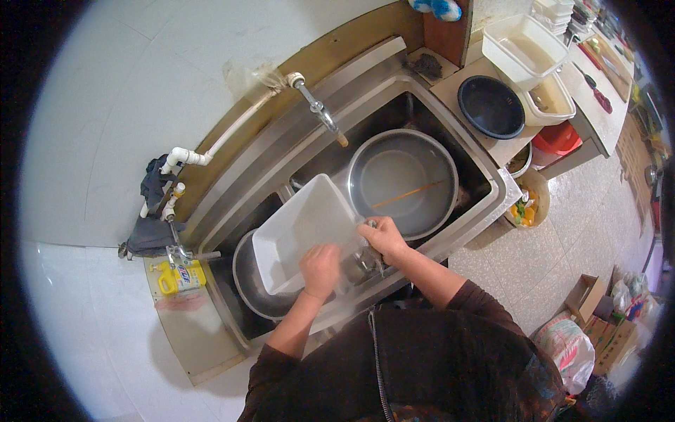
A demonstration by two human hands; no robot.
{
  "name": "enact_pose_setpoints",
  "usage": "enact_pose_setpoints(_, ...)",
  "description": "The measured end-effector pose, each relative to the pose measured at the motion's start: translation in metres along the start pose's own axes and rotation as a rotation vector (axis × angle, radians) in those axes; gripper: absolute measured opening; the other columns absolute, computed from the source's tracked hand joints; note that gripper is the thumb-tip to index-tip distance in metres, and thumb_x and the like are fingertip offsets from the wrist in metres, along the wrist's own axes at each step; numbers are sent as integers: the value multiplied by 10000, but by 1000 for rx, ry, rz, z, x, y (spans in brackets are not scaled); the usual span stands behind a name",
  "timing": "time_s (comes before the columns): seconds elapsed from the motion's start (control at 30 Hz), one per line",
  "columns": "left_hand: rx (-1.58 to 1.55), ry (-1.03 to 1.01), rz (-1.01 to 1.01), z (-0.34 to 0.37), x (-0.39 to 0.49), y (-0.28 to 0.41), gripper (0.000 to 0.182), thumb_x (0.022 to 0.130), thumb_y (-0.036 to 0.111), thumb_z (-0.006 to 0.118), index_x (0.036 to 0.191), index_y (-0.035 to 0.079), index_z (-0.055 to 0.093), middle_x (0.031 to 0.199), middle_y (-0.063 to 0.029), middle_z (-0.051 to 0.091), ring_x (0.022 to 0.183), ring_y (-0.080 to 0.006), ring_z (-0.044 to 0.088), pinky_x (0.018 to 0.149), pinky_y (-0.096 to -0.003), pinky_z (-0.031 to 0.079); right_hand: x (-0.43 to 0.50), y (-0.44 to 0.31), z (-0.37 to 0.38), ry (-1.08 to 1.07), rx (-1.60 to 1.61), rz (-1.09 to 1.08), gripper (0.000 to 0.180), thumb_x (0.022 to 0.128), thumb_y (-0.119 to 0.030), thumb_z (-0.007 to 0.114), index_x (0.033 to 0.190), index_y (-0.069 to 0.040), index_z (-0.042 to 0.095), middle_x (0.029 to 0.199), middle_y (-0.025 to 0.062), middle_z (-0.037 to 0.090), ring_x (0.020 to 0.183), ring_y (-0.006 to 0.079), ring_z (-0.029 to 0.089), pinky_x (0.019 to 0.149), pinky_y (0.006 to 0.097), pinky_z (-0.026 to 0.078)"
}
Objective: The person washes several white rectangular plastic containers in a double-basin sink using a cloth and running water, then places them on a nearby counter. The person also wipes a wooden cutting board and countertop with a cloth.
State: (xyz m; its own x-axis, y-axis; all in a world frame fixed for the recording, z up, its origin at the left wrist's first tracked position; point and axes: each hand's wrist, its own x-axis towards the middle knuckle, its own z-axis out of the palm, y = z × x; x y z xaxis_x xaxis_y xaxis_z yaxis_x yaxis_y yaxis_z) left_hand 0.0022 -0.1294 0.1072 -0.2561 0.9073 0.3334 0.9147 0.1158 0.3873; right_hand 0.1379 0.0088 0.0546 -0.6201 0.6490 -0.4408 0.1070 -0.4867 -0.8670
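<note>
A white rectangular plastic tub (pixel 311 227) rests tilted across the middle of the double sink. My left hand (pixel 321 269), blurred and with curled fingers, is at the tub's near side; whether it grips anything cannot be told. My right hand (pixel 384 238) is closed on a greyish, net-like thing (pixel 373 253) beside the tub's right edge; what it is exactly is unclear. Right of the tub, a large metal basin (pixel 403 182) holds cloudy water with a thin orange-brown stick (pixel 406 194) in it. Another metal basin (pixel 253 290) lies partly under the tub in the left bowl.
A metal faucet (pixel 321 113) reaches over the sink (pixel 490 190). At left are a second tap (pixel 184 255) and a yellow detergent jug (pixel 182 277). A dark plastic basin (pixel 490 107) and white tubs (pixel 524 53) stand at upper right, above a bucket of scraps (pixel 530 203).
</note>
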Motion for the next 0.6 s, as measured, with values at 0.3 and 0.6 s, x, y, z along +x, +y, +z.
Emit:
enact_pose_setpoints(0.3,180,-207,-82,5,2,9,141,875,109,637,1005,62,662,857,-151,678,817,-376,662,699,-485,511,5,-10,5,176,76,69,207,848,-142,673,933,46,690,757,48,628,654,130,566,552,316,464)
enact_pose_setpoints(0.6,131,-303,-253,7,-43,-5,258,863,95,628,1119,70,639,891,-166,697,809,-394,683,698,-514,522,9,-4,19,166,-93,47,283,816,-176,701,969,62,697,764,92,667,712,171,635,616,374,530)
